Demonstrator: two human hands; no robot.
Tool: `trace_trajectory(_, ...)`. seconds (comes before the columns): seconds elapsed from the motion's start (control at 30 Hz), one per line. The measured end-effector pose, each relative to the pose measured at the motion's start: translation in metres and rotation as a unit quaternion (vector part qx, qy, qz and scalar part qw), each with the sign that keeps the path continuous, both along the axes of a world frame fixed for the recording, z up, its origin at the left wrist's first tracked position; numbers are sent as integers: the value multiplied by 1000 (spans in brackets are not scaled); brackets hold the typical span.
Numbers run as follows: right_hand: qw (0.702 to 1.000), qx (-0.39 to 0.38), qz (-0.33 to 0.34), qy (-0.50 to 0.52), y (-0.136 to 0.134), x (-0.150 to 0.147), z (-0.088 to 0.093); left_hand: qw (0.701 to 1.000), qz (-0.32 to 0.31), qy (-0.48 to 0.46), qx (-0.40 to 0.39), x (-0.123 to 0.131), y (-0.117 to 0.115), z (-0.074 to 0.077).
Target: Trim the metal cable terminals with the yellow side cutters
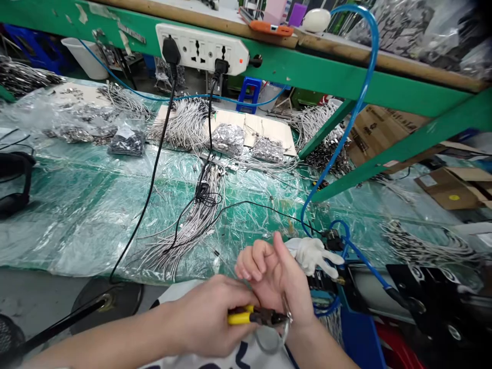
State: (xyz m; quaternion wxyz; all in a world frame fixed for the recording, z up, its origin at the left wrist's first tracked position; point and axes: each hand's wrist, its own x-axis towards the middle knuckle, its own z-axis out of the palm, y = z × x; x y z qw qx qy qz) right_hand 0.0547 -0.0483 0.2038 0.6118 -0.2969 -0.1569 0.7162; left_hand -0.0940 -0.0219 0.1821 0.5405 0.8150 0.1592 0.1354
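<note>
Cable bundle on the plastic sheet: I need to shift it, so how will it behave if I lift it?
The cable bundle will probably be floppy, since its strands fan out loosely and lie flat. Each strand looks thin and light. It may also slide easily on the slick-looking plastic sheet, and the black cord lying across it could possibly snag.

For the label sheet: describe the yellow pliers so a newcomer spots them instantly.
From the white power strip on the green bench rail, drop past the near table edge. The left hand holds pliers there, the only yellow-handled tool in view.
</note>
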Motion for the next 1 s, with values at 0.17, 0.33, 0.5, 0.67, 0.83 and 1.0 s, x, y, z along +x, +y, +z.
trace_trajectory(0.17, 998, 6, 3, 57, -2, -10, -3, 990, -26, -7, -136, 7, -6, 2)
trace_trajectory(0.33, 997, -46, 22, 63, -5, -13, -11, 979, -21, 11, -201, 10, -6, -1)
trace_trajectory(0.5, 996, -73, 19, 41, 3, -11, -11, 961, -58, 3, -271, 11, 5, -6)
trace_trajectory(0.67, 998, -46, -43, -9, 0, -1, -2, 966, -43, -26, -252, 15, 4, -7)
trace_trajectory(0.83, 937, -30, -199, -285, -43, 7, -2, 990, 118, 4, -72, 11, -1, -7)
trace_trajectory(1.0, 878, -116, -76, -457, -79, 13, -9, 994, 95, 47, -13, 0, 3, -6)
